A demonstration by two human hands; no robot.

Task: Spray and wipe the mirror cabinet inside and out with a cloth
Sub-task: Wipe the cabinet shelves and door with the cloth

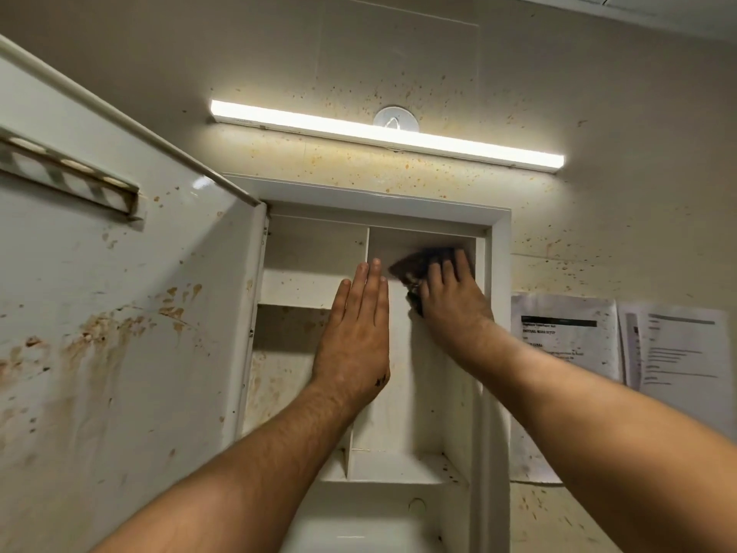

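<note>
- Head view: the mirror cabinet (359, 198) is a white box set into the wall, with a plain square frame. Inside are flat, smooth painted panels.
- Its door (119, 313) stands swung open to the left. The glossy white inner face is smeared and streaked with rusty brown stains, and a narrow metal rail (67, 173) is fixed across its upper part.
- A thin upright divider (369, 249) splits the inside into left and right compartments. A flat shelf (295, 287) crosses the left one, and the back panel below it is blotched with brown.
- The left hand (355, 333) lies flat against the divider, its fingers straight and close together. It holds nothing.
- The right hand (450, 297) is high in the right compartment, fingers stretched out and slightly spread over the cloth (410, 261), pressing it to the back panel.
- The cloth is dark, soft and crumpled. It is blurred at its upper edge, and a fold bunches out on the thumb side of the hand.
- Above the cabinet a long, slim light bar (387, 133) glows on the wall (598, 113), with a small round white fitting (396, 119) just behind it.
- The matt, cream wall is speckled with orange-brown spots.
- Two printed paper sheets (566, 337) hang on the wall to the right of the cabinet. They are slightly wrinkled and their text is too small to read.
</note>
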